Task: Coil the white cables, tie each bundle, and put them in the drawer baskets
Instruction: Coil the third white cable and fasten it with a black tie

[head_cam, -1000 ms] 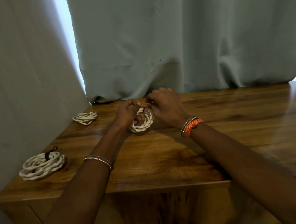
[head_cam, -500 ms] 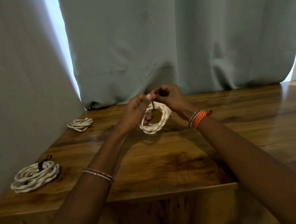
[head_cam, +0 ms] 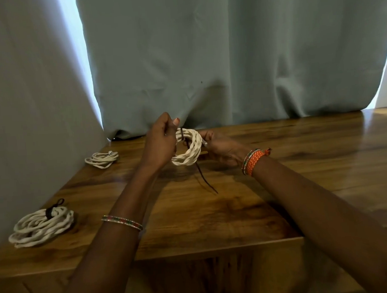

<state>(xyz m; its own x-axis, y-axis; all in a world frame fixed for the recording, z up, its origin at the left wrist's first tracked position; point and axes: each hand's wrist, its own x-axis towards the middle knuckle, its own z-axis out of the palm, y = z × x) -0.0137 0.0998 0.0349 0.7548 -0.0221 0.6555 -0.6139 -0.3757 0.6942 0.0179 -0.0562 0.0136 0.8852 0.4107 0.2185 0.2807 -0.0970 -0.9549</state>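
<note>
Head view: your left hand (head_cam: 159,144) pinches the dark tie (head_cam: 203,175) atop the white coil (head_cam: 188,150); your right hand (head_cam: 220,148) grips the coil's side above the surface (head_cam: 303,161).

Left of my left hand (head_cam: 159,144), the wooden table (head_cam: 303,161) carries a small untied cable coil (head_cam: 101,158) far back and a larger black-tied bundle (head_cam: 41,226) nearer me.

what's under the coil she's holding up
Under the held coil, a dark tie hangs toward bare wooden tabletop. The left hand covers the coil's left side.
</note>
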